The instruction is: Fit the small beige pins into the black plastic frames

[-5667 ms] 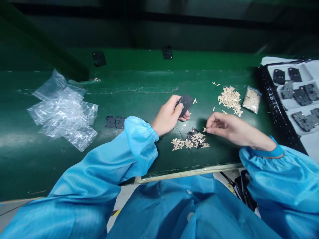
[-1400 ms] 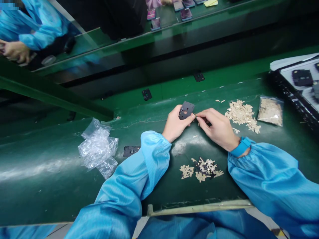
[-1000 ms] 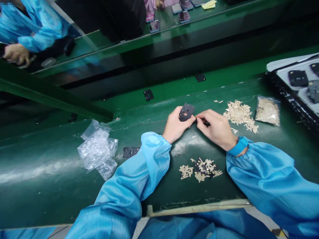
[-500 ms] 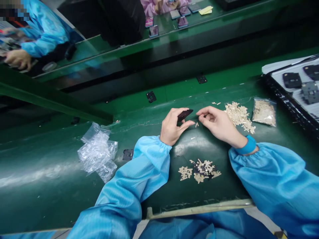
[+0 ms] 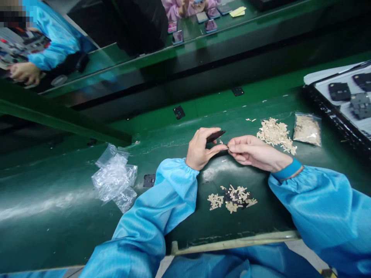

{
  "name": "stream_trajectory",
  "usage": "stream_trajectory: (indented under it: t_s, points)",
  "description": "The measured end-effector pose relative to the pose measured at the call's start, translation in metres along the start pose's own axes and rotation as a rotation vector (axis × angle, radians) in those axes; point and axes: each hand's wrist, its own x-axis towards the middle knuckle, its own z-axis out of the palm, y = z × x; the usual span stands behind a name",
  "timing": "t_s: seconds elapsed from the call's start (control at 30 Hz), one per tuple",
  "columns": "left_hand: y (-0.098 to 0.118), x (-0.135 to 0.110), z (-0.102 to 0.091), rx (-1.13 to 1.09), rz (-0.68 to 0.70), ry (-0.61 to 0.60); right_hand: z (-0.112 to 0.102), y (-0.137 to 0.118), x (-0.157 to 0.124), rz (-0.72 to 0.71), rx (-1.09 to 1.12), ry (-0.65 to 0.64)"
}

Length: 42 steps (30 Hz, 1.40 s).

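Two hands are working over a green belt bench (image 5: 72, 220), viewed from above. My left hand (image 5: 199, 148) is closed on a thin black plate (image 5: 216, 136), gripping it between thumb and fingers, with the plate turned almost edge-on and held just above the bench. My right hand (image 5: 255, 151) is coming in from the right, its thumb and forefinger pinched together just beside the plate's right end. These fingertips (image 5: 230, 147) are probably gripping a tiny beige strip, though the piece is too small to tell for certain.

A heap of beige strips (image 5: 274, 135) is lying beyond my right hand, next to a clear zip bag (image 5: 307, 130) filled with similar pieces. A second pile of beige strips and dark pieces (image 5: 232, 199) is resting on the belt nearer me, below my hands. To the left, crumpled clear plastic bags (image 5: 114, 177) are lying near a flat black plate (image 5: 149, 180), which sits just beside my left sleeve (image 5: 174, 185). At the upper right, a black-rimmed tray (image 5: 311, 94) is holding more dark plates (image 5: 339, 91).
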Motion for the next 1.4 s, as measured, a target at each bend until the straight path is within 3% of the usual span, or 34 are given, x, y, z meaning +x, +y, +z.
stream_trajectory:
  t_s: [0.13, 0.2, 0.3, 0.4, 0.5, 0.9, 1.4]
  points:
    - [0.001, 0.000, 0.000, -0.055, -0.011, -0.016, 0.001, 0.000, 0.000, 0.001, 0.044, 0.027]
    - [0.002, 0.000, 0.002, -0.114, -0.081, -0.027, 0.001, 0.001, 0.001, -0.031, 0.028, 0.065]
    - [0.007, 0.001, 0.009, -0.288, -0.402, -0.044, -0.003, 0.003, 0.005, -0.204, -0.166, 0.213]
    - [0.017, 0.003, 0.017, -0.633, -0.754, -0.050, -0.007, 0.008, 0.009, -0.397, -0.421, 0.355]
    - [0.026, 0.005, 0.019, -0.848, -0.917, -0.031, -0.008, 0.014, 0.011, -0.472, -0.537, 0.405]
    - [0.029, 0.013, 0.012, -0.663, -0.943, 0.017, -0.001, 0.021, 0.010, -0.527, -0.893, 0.528]
    - [0.029, 0.009, 0.016, -0.677, -0.849, 0.063, 0.007, 0.021, 0.011, -0.494, -0.999, 0.601]
